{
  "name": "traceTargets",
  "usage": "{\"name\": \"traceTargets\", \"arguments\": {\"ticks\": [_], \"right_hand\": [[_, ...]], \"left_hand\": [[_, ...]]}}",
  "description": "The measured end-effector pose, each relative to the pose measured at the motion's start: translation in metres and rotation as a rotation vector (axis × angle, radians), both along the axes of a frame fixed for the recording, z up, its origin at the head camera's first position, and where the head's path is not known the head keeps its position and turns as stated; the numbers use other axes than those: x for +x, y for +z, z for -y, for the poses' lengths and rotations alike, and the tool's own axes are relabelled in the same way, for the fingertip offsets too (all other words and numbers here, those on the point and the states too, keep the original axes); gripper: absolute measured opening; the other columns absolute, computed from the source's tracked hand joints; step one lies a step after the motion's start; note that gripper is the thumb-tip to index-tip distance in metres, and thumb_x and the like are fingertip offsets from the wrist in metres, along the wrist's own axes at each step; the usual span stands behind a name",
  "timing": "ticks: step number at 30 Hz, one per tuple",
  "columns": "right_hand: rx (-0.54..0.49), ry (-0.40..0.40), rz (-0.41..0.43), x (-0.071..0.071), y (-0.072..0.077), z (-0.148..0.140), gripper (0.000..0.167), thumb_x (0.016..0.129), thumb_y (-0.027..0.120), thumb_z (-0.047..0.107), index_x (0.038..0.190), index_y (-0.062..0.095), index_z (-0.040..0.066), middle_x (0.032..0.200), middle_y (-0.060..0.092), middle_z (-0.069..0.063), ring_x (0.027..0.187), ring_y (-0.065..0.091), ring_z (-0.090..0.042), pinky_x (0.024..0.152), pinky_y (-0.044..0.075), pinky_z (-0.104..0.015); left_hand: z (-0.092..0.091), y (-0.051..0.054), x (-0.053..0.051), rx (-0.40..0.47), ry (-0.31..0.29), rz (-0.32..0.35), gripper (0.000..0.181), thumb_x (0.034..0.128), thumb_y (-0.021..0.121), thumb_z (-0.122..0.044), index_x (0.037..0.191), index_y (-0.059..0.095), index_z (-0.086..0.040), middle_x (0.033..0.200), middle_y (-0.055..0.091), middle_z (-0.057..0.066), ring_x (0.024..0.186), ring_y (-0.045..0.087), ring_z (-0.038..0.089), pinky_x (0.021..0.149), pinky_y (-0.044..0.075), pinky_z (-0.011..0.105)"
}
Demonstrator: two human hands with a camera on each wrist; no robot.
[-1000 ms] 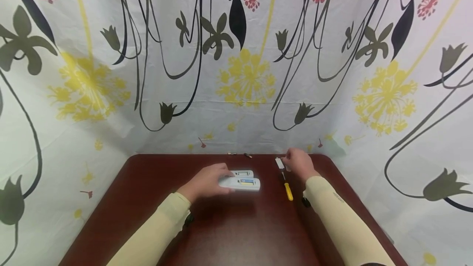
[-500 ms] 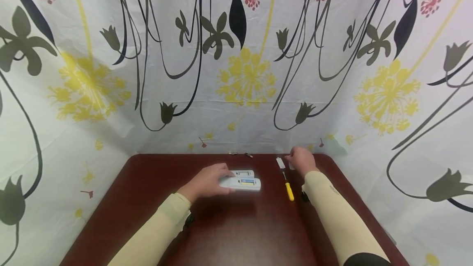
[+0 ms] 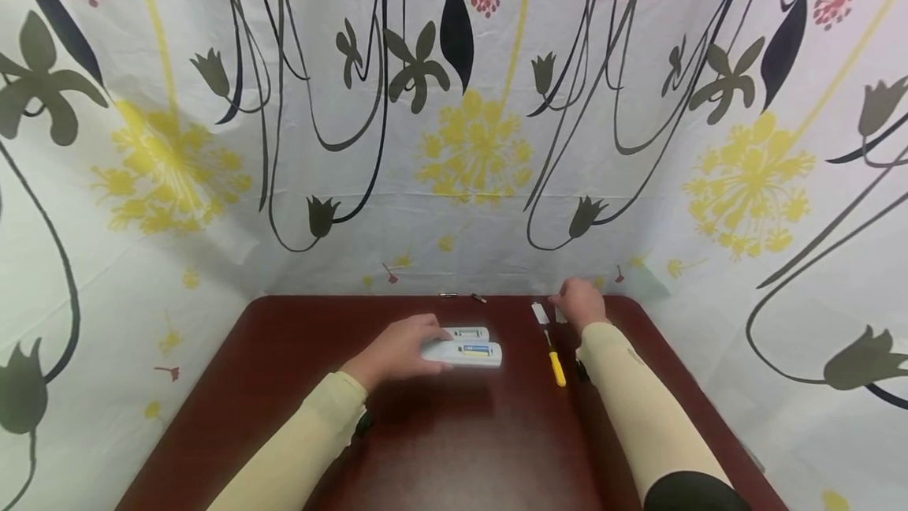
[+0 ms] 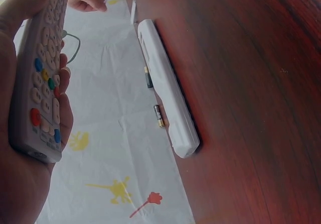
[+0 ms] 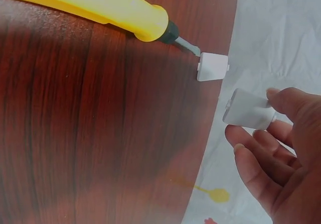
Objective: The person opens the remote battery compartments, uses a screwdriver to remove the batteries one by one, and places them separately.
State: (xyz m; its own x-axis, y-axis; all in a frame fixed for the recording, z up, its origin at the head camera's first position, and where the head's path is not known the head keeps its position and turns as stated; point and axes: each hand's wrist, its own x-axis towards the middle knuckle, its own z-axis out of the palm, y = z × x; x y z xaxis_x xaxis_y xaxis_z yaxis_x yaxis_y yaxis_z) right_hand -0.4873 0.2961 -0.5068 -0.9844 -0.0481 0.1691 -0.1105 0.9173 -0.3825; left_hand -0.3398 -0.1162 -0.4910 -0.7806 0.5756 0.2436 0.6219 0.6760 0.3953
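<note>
My left hand (image 3: pixel 400 347) grips a pale remote control (image 3: pixel 464 352), its battery bay uncovered and facing up with a battery inside. In the left wrist view its button side (image 4: pixel 47 78) shows, with the thumb along one edge. A second white remote (image 4: pixel 170 93) lies on the table just beyond, its bay also uncovered. At the far right, my right hand (image 3: pixel 582 304) pinches a small white battery cover (image 5: pixel 248 109) between thumb and fingers. A similar battery cover (image 5: pixel 212 67) lies on the table by the tip of a yellow-handled screwdriver (image 5: pixel 110 5).
Two loose batteries, one (image 3: pixel 448 295) and another (image 3: pixel 478 298), lie at the table's back edge. Behind the dark red wooden table (image 3: pixel 454 432) hangs a white flower-patterned cloth (image 3: pixel 468 243), which also closes off both sides.
My right hand has shifted slightly right, away from the battery cover on the table, with the other cover still pinched. My left hand and its remote have stayed in place.
</note>
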Motion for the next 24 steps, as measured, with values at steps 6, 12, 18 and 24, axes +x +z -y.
{"name": "traceTargets", "arguments": {"ticks": [6, 12, 18, 24], "right_hand": [[-0.008, -0.012, -0.002, -0.004, -0.003, 0.002, 0.034, 0.102, 0.081, 0.025, 0.078, 0.067, 0.006, 0.069, 0.064, -0.009, 0.061, 0.06, -0.029, 0.057, 0.05, -0.043], [-0.018, -0.025, 0.004, -0.011, -0.009, 0.005, 0.034, 0.102, 0.082, 0.024, 0.077, 0.067, 0.006, 0.07, 0.063, -0.009, 0.063, 0.059, -0.029, 0.057, 0.049, -0.044], [-0.055, -0.05, 0.017, -0.019, -0.024, 0.003, 0.042, 0.101, 0.081, 0.022, 0.066, 0.062, 0.008, 0.063, 0.059, -0.007, 0.058, 0.057, -0.027, 0.055, 0.048, -0.042], [-0.065, -0.08, 0.037, -0.02, -0.034, 0.0, 0.04, 0.102, 0.08, 0.023, 0.07, 0.06, 0.008, 0.066, 0.06, -0.007, 0.061, 0.058, -0.027, 0.058, 0.049, -0.044]], "left_hand": [[0.001, -0.002, 0.0, -0.005, 0.007, 0.002, 0.047, 0.0917, 0.087, -0.056, 0.129, 0.08, -0.029, 0.11, 0.061, -0.013, 0.098, 0.058, 0.007, 0.087, 0.052, 0.031], [0.003, 0.001, -0.001, -0.018, 0.014, -0.012, 0.047, 0.0918, 0.087, -0.055, 0.129, 0.079, -0.028, 0.11, 0.061, -0.012, 0.097, 0.058, 0.008, 0.087, 0.052, 0.031], [0.004, 0.003, -0.001, -0.022, 0.015, -0.018, 0.047, 0.0915, 0.087, -0.056, 0.128, 0.08, -0.028, 0.109, 0.061, -0.012, 0.096, 0.058, 0.008, 0.086, 0.052, 0.03], [0.003, 0.003, -0.001, -0.008, 0.018, 0.003, 0.049, 0.09, 0.088, -0.058, 0.129, 0.08, -0.029, 0.109, 0.061, -0.013, 0.098, 0.058, 0.008, 0.086, 0.052, 0.031]]}}
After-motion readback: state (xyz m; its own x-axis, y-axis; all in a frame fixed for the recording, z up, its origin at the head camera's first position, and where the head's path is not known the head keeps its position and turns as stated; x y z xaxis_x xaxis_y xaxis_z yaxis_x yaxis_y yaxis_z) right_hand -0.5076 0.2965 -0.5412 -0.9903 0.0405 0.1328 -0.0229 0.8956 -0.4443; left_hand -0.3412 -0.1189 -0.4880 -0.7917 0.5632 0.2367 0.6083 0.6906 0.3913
